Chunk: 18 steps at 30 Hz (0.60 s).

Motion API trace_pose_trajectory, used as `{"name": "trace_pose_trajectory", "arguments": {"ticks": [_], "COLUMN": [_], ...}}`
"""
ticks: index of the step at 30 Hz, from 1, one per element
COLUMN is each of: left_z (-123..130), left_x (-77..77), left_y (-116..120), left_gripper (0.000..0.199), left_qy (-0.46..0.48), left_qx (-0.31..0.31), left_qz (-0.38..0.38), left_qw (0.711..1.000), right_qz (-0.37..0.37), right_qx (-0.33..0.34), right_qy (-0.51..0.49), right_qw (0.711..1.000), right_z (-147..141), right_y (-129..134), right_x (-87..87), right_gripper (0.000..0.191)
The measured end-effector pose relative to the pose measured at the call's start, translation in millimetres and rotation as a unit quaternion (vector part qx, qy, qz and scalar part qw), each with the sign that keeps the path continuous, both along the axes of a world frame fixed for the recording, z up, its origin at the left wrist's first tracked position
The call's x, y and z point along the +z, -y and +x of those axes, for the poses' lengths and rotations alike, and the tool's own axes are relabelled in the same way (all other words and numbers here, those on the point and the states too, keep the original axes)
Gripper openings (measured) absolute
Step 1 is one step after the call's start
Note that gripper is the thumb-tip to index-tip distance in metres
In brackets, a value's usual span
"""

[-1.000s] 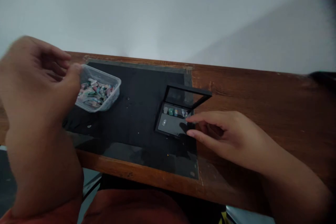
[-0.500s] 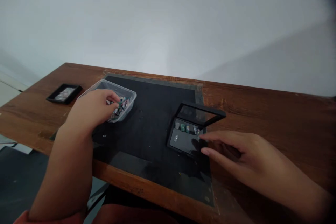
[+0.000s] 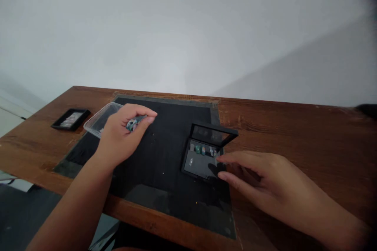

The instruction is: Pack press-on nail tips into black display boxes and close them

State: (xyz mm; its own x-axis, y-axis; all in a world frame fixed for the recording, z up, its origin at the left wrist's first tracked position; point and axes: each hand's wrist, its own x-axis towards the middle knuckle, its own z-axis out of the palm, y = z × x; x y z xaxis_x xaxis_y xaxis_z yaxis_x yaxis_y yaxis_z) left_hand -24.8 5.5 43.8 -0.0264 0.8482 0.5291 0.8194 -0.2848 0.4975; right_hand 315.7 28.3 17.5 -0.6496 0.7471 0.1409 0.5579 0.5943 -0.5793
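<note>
My left hand (image 3: 126, 129) is over the clear plastic tub (image 3: 97, 119), thumb and forefinger pinched together past its right side. Anything between the fingertips is too small to make out. Through the gap in the fingers show some shiny, mixed-colour press-on nails (image 3: 134, 123) in the tub. To the right, a black hinged case (image 3: 197, 169) stands with its windowed lid (image 3: 213, 133) raised. Inside is a row of press-on nails, one of them green (image 3: 198, 150), with a single pale nail (image 3: 191, 161) below. My right hand (image 3: 265, 182) is at the case's right edge, thumb and forefinger apart.
A second black case (image 3: 70, 119) with pale pieces in it lies on the wooden table (image 3: 294, 133) at the left. Tiny specks dot the black mat (image 3: 165, 145). A white wall (image 3: 176, 27) rises behind the table's back edge.
My left hand has risen out of the tub and moved right, its fingertips now pinched. The right hand stays by the case. The view has tilted up slightly.
</note>
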Motion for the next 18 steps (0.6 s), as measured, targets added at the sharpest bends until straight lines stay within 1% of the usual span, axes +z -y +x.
{"name": "trace_pose_trajectory", "arguments": {"ticks": [1,3,4,6,8,10,12,14,18], "left_z": [8,21,27,37,45,51,56,59,60], "left_x": [-3.9,-12.3,-16.1,-21.8,-24.5,-25.7,-27.2,-30.2,-36.5], "left_y": [1,3,4,5,6,7,8,10,18], "left_gripper": [0.014,0.016,0.019,0.019,0.016,0.02,0.025,0.026,0.028], "left_qy": [0.043,0.122,0.145,0.155,0.135,0.106,0.08,0.033,-0.086], "left_qx": [-0.032,-0.109,-0.144,-0.199,-0.243,-0.292,-0.339,-0.369,-0.409], "left_qz": [-0.012,-0.056,-0.081,-0.112,-0.099,-0.045,0.019,0.06,0.066], "left_qw": [0.998,0.985,0.975,0.961,0.956,0.949,0.937,0.927,0.906], "right_qz": [0.0,-0.001,-0.002,-0.01,-0.02,-0.039,-0.061,-0.086,-0.151], "right_qx": [0.002,0.006,0.006,0.004,0.004,0.009,0.019,0.031,0.074], "right_qy": [0.002,0.005,0.005,0.006,0.0,-0.01,-0.024,-0.036,-0.06], "right_qw": [1.0,1.0,1.0,1.0,1.0,0.999,0.998,0.995,0.984], "right_z": [-1,-2,-3,-4,-7,-10,-14,-17,-22], "right_y": [0,0,1,2,4,6,8,9,12], "right_x": [0.6,2.0,2.7,4.1,5.1,5.7,6.0,6.1,7.9], "right_gripper": [0.024,0.022,0.021,0.02,0.021,0.023,0.025,0.027,0.026]}}
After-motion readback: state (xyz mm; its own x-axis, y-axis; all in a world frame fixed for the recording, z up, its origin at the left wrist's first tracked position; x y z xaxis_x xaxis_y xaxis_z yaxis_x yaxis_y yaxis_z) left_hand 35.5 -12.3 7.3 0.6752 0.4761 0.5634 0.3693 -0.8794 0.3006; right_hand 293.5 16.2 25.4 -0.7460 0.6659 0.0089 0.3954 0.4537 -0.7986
